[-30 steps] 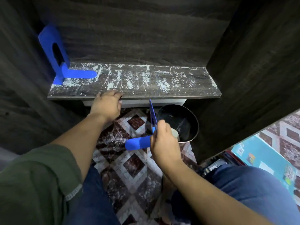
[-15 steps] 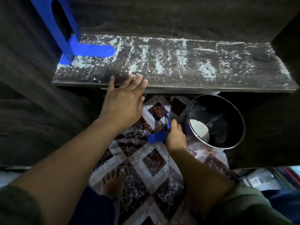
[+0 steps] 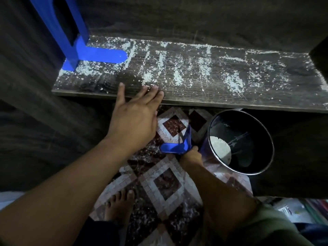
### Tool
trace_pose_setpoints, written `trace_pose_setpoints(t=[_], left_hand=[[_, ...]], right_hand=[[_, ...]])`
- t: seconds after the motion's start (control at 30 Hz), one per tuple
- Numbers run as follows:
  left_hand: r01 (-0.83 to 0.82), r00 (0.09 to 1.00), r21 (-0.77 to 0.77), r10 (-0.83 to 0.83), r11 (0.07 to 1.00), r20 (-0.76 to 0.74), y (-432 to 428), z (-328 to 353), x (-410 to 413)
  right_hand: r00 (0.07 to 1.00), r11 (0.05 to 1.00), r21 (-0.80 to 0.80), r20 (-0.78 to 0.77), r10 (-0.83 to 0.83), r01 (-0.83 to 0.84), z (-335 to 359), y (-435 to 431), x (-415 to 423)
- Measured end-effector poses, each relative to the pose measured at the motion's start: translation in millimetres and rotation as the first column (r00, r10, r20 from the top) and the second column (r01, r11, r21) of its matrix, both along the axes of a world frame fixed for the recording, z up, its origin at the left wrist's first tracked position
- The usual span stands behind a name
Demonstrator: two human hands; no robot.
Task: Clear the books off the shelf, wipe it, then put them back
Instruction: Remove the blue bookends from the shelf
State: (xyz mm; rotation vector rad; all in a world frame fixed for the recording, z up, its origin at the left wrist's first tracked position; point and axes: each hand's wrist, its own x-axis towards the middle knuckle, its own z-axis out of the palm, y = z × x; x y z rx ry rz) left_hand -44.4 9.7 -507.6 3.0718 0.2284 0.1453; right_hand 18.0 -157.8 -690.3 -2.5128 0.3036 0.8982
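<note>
Dusty dark shelf point(image 3: 195, 71), bookless, blue bookend point(image 3: 78, 50) at its left end. Left hand point(image 3: 134, 112) grip spread, fingertips on front edge. Right hand point(image 3: 191, 154) grip pinching second bookend point(image 3: 179, 144) beside bin point(image 3: 266, 151); books point(image 3: 305, 210) on floor, right.

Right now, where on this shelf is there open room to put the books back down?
The shelf lies open from the blue bookend at its left end to the right wall, though white dust covers it. The left hand lies flat at the front edge. Below, the right hand grips a second bookend beside the bin.
</note>
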Motion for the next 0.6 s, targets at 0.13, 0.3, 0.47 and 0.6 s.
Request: trace_pose_setpoints(t=[0.13, 0.3, 0.47, 0.6], left_hand=[[-0.023, 0.999, 0.017, 0.023, 1.000, -0.029, -4, 9, 2], [-0.045, 0.998, 0.026, 0.046, 0.999, -0.041, -12, 24, 8], [-0.105, 0.991, 0.008, 0.105, 0.994, -0.083, -19, 31, 10], [-0.085, 0.988, 0.061, 0.092, 0.995, -0.124, -18, 35, 9]], right_hand=[[0.948, 0.936, -0.164, 0.014, 0.319, -0.312, 67, 1, 8], [0.746, 0.775, -0.304, 0.233, 0.624, -0.553, 185, -11, 2], [0.525, 0.760, -0.336, 0.567, 0.635, -0.556, 218, -35, 14], [0.514, 0.656, -0.439, 0.408, 0.755, -0.615, 194, -37, 27]])
